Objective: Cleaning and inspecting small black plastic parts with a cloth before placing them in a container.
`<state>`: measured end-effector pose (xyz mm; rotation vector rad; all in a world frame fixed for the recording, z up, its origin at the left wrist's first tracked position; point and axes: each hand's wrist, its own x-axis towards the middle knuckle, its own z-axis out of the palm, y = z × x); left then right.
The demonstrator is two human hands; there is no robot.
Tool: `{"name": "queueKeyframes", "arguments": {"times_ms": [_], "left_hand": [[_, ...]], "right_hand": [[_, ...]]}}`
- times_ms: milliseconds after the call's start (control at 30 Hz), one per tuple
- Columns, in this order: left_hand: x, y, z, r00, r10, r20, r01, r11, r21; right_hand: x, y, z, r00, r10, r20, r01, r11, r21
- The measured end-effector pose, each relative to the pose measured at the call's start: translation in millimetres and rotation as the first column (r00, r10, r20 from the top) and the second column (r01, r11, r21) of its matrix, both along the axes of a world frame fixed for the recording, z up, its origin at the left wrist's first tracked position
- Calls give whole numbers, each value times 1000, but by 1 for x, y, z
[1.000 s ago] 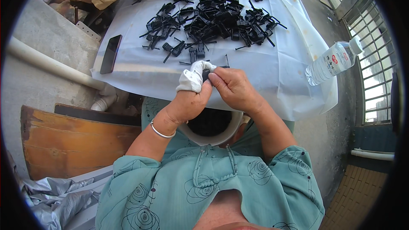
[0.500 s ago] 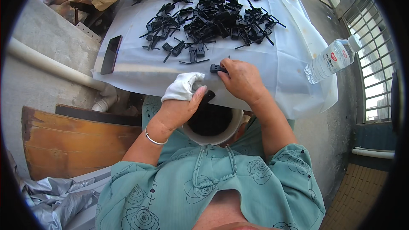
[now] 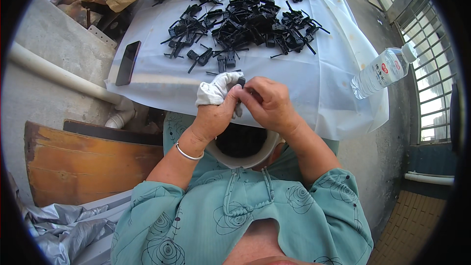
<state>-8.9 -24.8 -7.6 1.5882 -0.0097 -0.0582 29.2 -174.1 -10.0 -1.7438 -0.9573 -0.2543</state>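
Note:
My left hand [image 3: 216,105], with a white glove over its fingers and a bare thumb, is closed on a small black plastic part [image 3: 241,82] above the table's near edge. Against that part, my right hand [image 3: 272,102] is bare and has its fingers curled in a pinch; what lies between them is hidden. Beyond my hands spreads a large heap of similar black plastic parts [image 3: 250,19], many with thin sticks jutting out. Below my hands, a pale bucket [image 3: 267,149] with a dark inside stands between my knees.
White plastic sheeting [image 3: 162,78] covers the table. A dark phone [image 3: 128,64] lies at its left edge, and a clear water bottle [image 3: 380,72] is at the right. Brown curved board [image 3: 88,164] and a white pipe [image 3: 64,76] are on the left; a barred window [image 3: 431,64] is on the right.
My left hand has moved up from over the bucket to meet my right hand. The black part that my right hand held on the sheet now appears at my left thumb.

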Motion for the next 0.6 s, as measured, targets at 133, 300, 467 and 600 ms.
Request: {"name": "queueKeyframes", "arguments": {"times_ms": [133,300,467,600], "left_hand": [[-2,4,-1,992,-110,63,116,988,-102],[-2,6,-4,991,47,127,-80,961,264],[-2,2,-7,865,18,501,-277,849,449],[-5,3,-6,856,-37,516,-303,771,560]], "right_hand": [[10,1,-11,919,-146,-366,157,988,0],[9,-4,-8,914,18,-405,-13,1000,15],[2,11,-16,930,-36,-365,42,999,7],[-1,18,-23,899,-71,-432,73,997,-13]]}}
